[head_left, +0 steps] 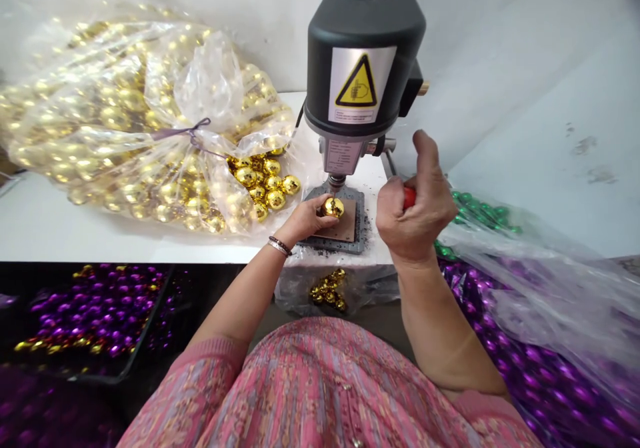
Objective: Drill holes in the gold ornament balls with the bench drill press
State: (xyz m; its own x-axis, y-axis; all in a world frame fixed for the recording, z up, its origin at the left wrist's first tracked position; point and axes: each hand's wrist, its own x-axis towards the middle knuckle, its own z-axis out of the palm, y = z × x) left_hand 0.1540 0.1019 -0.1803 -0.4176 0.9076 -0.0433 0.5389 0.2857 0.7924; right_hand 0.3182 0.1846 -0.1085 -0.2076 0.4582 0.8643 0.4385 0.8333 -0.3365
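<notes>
My left hand pinches a shiny gold ball between thumb and fingers. The ball rests over a brown board on the metal base of a small drill press. Right above the ball sits the drill chuck, its tip close to or touching the ball's top; which of the two is hard to tell. On the right, my right hand is wrapped round a red-ended lever handle, with the index finger sticking up. Most of that handle is hidden by the fingers.
Left on the white table lies a large clear bag of gold balls, with several loose gold balls at its mouth. Below hang gold balls in plastic. A dark crate holds purple balls; bags of green and purple balls lie right.
</notes>
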